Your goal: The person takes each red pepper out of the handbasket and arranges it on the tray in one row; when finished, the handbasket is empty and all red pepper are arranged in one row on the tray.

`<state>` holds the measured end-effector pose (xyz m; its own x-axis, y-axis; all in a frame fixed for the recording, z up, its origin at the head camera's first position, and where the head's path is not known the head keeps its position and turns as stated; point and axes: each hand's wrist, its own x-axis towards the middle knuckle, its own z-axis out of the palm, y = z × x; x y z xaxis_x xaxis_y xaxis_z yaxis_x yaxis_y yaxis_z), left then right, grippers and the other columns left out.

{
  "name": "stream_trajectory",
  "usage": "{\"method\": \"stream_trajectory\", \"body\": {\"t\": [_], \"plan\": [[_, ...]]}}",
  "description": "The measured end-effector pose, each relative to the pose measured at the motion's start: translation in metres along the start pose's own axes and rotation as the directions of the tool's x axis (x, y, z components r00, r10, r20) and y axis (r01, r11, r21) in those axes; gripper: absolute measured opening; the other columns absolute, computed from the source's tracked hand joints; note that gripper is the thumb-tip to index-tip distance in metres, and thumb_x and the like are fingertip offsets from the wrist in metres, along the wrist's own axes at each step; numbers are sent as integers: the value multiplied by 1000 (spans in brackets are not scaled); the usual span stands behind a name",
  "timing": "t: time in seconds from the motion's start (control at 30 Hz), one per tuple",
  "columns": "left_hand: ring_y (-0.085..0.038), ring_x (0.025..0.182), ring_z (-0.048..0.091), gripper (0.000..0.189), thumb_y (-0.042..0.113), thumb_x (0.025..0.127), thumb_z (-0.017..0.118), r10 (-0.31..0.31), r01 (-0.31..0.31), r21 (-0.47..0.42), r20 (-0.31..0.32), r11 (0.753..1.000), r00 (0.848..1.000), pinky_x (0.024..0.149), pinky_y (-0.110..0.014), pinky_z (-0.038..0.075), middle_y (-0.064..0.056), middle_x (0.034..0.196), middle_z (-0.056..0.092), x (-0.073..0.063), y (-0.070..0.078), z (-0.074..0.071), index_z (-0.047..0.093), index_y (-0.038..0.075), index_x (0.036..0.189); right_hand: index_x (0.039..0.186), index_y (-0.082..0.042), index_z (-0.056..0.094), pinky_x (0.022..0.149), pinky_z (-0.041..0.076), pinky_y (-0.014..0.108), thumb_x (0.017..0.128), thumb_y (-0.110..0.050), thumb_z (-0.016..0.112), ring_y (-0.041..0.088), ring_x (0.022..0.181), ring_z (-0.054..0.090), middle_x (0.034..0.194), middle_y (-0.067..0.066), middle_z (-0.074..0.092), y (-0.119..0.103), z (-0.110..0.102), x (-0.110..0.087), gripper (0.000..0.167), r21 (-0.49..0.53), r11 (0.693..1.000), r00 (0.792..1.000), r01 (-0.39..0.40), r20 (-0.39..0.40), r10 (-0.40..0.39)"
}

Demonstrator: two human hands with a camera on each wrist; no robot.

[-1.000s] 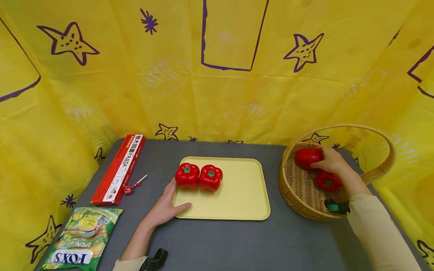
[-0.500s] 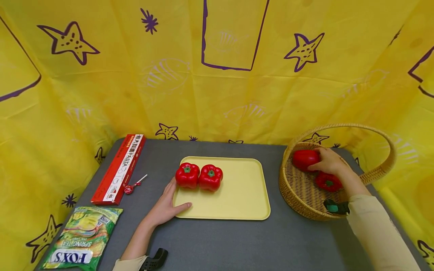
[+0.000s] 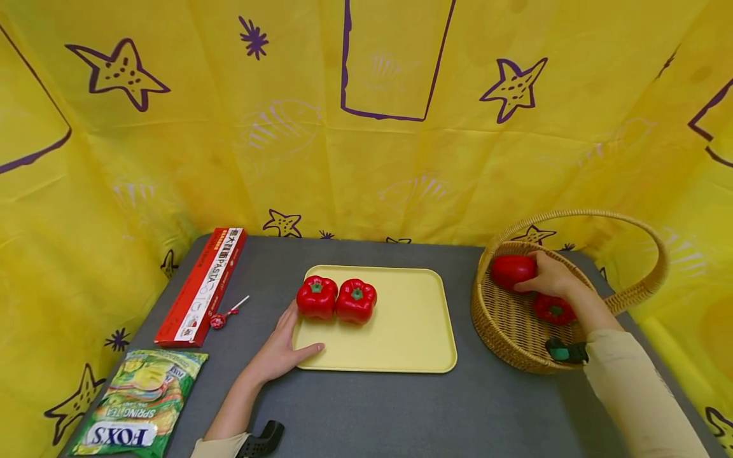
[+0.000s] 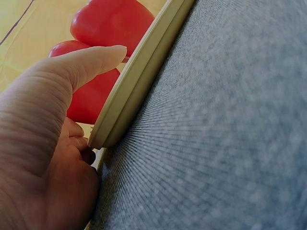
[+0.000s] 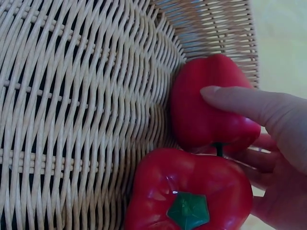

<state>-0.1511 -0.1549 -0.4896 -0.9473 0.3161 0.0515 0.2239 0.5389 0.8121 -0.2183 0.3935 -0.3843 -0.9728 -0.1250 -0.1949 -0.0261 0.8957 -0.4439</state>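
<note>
In the head view my right hand (image 3: 552, 277) is inside the wicker basket (image 3: 487, 321), gripping a red bell pepper (image 3: 511, 270) that lies on its side by the basket wall. The right wrist view shows the thumb across that pepper, with the fingers around its far side. A second red bell pepper (image 5: 148, 191), green stem facing up, sits right beside it. My left hand (image 3: 279, 346) rests at the left edge of a pale yellow tray (image 3: 406, 331), fingers along the side and thumb over the rim. Two red bell peppers (image 3: 317, 297) stand side by side on the tray.
A red pasta box (image 3: 200, 286) lies at the left, with a lollipop (image 3: 219, 320) beside it. Closer to me is a green bag of sweets (image 3: 140, 401). The basket's tall handle (image 3: 658, 254) arches over the right side. A yellow patterned cloth (image 3: 378, 165) hangs behind the grey table.
My right hand has shifted slightly left inside the basket, and the bell pepper in its grip has moved left with it. The left hand and the tray have stayed in place.
</note>
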Motion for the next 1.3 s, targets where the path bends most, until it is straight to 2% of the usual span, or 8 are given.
{"method": "stream_trajectory", "body": {"t": [0.4,0.67,0.97,1.3], "plan": [[-42,144,12,103,37,81,77,12,-12,-5,-4,1000,1000,110,-66,15,-22,159,13,-2,1,0,15,1,155,134,19,35,87,44,60,82,-41,77,51,106,52,122,39,50,1,1,-5,90,-43,998,997,45,-54,-48],[-41,144,11,104,37,81,77,1,-1,-4,3,1000,1000,110,-66,16,-21,160,12,-2,1,-1,14,1,155,137,13,38,89,41,64,82,-51,74,54,115,43,127,37,48,-6,-3,-15,92,-108,994,996,30,-82,-39],[-40,145,11,105,36,80,79,-6,6,-14,2,1000,1000,110,-65,16,-20,160,12,-2,1,0,14,2,155,139,14,35,89,41,64,83,-49,73,51,114,45,131,37,43,-16,-8,-26,93,-78,996,995,48,-82,-54],[-40,144,12,103,35,81,78,30,-30,-12,-7,999,1000,110,-65,17,-21,159,13,-1,0,1,14,3,155,137,14,37,88,45,61,83,-46,75,47,111,52,126,34,49,-26,-6,-40,89,-32,997,990,73,-119,-76]]}}
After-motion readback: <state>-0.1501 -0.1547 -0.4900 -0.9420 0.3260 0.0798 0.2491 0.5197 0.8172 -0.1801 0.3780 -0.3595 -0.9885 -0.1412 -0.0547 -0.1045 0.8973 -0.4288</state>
